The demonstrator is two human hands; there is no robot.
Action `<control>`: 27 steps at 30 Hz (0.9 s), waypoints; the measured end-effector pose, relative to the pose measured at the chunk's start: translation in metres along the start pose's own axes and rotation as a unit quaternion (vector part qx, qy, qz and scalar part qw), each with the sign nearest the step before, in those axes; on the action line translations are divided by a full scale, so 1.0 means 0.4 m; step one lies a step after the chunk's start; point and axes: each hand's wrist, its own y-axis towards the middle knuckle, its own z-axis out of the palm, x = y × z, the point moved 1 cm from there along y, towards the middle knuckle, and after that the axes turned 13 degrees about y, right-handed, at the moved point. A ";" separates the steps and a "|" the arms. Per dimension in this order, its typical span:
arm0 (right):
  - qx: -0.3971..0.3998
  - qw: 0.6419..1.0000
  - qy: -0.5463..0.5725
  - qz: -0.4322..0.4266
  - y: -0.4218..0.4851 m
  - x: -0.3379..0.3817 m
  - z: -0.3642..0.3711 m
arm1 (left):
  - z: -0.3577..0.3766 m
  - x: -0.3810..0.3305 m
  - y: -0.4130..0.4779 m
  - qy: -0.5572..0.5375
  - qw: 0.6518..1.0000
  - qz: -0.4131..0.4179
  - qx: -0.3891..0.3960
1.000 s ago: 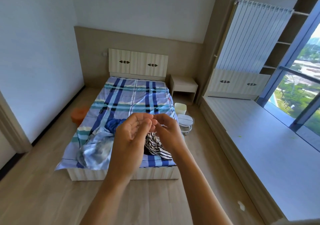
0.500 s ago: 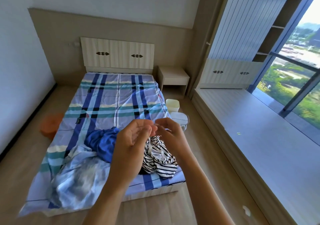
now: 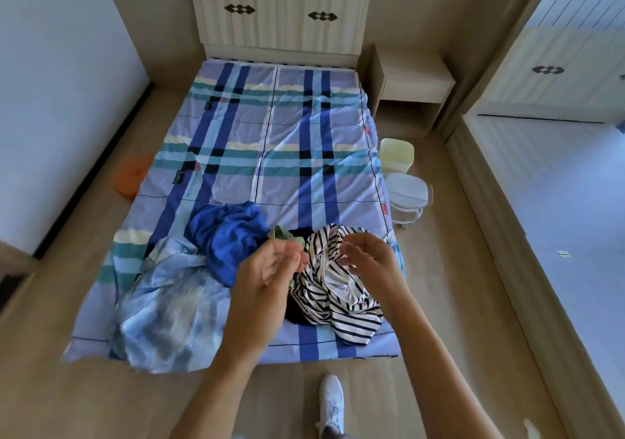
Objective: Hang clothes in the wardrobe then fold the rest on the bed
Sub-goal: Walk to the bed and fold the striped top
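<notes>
1. Nearest me, a white shoe (image 3: 331, 401) stands on the floor just off the foot of the bed (image 3: 287, 127).
2. Over the bed's foot end my left hand (image 3: 267, 271) and right hand (image 3: 370, 262) hover apart. Each grip is wide and relaxed, holding nothing.
3. The clothes lie heaped at that foot end. The striped top (image 3: 341, 303) is under my right hand, with the blue garment (image 3: 226, 235) beside it and a green cloth (image 3: 282, 234) between them. The pale blue garment (image 3: 162, 306) is at the bed's left foot corner.
4. A white stool (image 3: 407, 191) and a cream bin (image 3: 395, 156) stand beside the bed's right edge.
5. The nightstand (image 3: 412, 80) flanks the bed's head.
</notes>
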 end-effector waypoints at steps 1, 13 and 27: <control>0.004 1.000 -0.004 0.016 0.042 -0.025 -0.011 | 0.019 0.029 0.031 0.007 1.000 -0.016 -0.002; -0.032 0.980 -0.050 0.189 0.324 -0.551 -0.012 | 0.174 0.635 0.351 0.169 0.967 -0.152 0.113; -0.078 0.948 -0.269 0.153 0.661 -1.021 0.031 | 0.341 1.273 0.809 0.553 0.790 -0.023 0.264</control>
